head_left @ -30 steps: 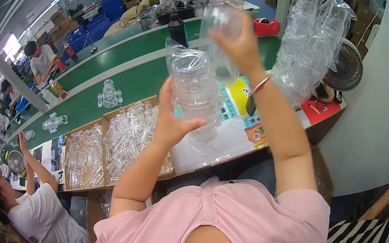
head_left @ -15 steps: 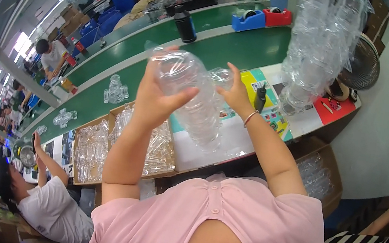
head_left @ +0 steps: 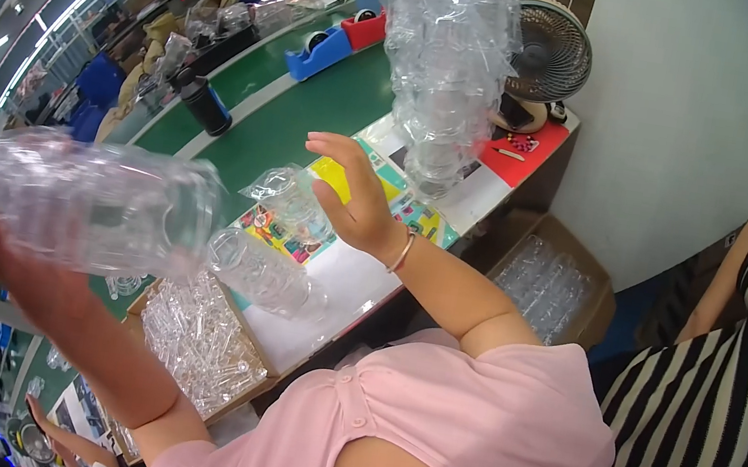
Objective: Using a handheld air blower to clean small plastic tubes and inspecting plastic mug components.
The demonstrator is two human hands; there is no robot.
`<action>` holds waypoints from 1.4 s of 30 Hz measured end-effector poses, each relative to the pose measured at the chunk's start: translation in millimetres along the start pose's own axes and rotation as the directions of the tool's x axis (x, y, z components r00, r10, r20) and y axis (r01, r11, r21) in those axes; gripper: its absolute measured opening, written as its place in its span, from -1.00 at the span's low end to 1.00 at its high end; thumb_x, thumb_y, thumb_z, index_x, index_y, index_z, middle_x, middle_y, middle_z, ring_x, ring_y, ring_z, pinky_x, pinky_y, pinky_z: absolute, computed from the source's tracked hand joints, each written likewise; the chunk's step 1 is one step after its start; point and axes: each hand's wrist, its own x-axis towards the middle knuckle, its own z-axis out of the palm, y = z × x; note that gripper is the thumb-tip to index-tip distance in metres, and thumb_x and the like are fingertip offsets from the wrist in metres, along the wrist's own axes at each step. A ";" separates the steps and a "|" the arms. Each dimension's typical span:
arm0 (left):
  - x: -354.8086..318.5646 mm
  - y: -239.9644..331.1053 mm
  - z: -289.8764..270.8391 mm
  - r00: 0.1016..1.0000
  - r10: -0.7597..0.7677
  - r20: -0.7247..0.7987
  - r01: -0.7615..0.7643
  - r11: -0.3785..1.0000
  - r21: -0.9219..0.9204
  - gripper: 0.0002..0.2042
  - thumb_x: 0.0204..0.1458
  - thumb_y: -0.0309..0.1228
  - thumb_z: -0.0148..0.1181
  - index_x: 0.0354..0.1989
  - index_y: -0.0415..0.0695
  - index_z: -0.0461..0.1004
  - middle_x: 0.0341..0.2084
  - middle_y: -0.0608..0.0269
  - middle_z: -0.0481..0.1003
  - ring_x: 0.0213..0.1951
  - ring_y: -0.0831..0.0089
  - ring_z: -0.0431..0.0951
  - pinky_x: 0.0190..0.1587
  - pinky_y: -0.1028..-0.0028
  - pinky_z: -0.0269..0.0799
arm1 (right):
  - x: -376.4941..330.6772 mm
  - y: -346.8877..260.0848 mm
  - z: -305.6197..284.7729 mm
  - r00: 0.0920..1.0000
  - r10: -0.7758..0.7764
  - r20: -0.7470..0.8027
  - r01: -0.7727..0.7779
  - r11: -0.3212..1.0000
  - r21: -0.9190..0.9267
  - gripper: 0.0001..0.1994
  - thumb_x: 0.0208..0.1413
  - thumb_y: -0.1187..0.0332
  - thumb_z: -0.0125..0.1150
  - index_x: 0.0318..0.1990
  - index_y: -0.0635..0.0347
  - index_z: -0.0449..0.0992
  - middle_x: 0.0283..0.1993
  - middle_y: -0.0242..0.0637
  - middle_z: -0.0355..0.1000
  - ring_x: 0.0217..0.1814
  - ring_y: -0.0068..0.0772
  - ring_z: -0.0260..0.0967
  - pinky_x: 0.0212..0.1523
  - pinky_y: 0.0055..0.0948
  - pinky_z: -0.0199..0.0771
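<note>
While the left hand (head_left: 35,280) holds clear plasticware (head_left: 102,207), its length runs sideways.

Glossy plastic containers (head_left: 111,212) flashed, cardboard box (head_left: 599,311) looked matt, green counter (head_left: 263,132) gleamed smooth, pink shirt (head_left: 482,419) showed matt cloth

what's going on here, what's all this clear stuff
The person's left hand holds up a bulky, rounded clear plastic piece. The right hand is open and empty above the white tabletop, where smaller ribbed clear plastic items lie. A brown cardboard box holds loose clear plastic pieces; tall clear plastic stacks stand beside a dark round fan.
</note>
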 end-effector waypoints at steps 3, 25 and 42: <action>9.8 18.7 29.7 0.987 0.163 -0.008 -0.163 0.981 -0.106 -0.48 0.07 -0.17 -0.04 0.14 -0.23 0.15 0.07 -0.10 0.25 0.10 0.09 0.30 0.14 0.07 0.19 | 6.8 -19.8 -29.7 0.989 -0.141 -0.053 0.137 0.989 -0.061 -0.64 0.03 0.46 0.04 0.01 0.30 0.20 0.02 -0.02 0.27 0.09 -0.07 0.21 0.13 -0.26 0.16; -13.3 -132.4 319.5 0.698 0.118 0.706 -0.224 0.973 0.058 -0.47 -0.15 -0.14 0.30 -0.10 -0.28 0.36 -0.26 0.07 0.47 -0.17 0.37 0.47 -0.09 0.45 0.34 | -40.4 49.7 -136.5 0.889 0.161 -0.428 -0.297 0.916 -0.271 -0.67 0.01 0.56 0.02 -0.02 0.28 0.24 0.07 -0.16 0.19 0.06 -0.35 0.21 0.12 -0.39 0.18; -4.8 -116.0 282.6 0.624 -0.003 0.782 -0.296 0.925 0.239 -0.16 -0.22 -0.07 0.35 0.15 -0.29 0.06 -0.12 -0.13 0.38 -0.09 0.22 0.42 -0.03 0.34 0.33 | -1.3 71.2 -151.0 0.925 0.143 -0.353 -0.292 0.862 -0.415 -0.36 0.04 0.12 0.14 0.12 0.37 0.06 0.08 0.01 0.11 0.08 -0.11 0.16 0.12 -0.24 0.14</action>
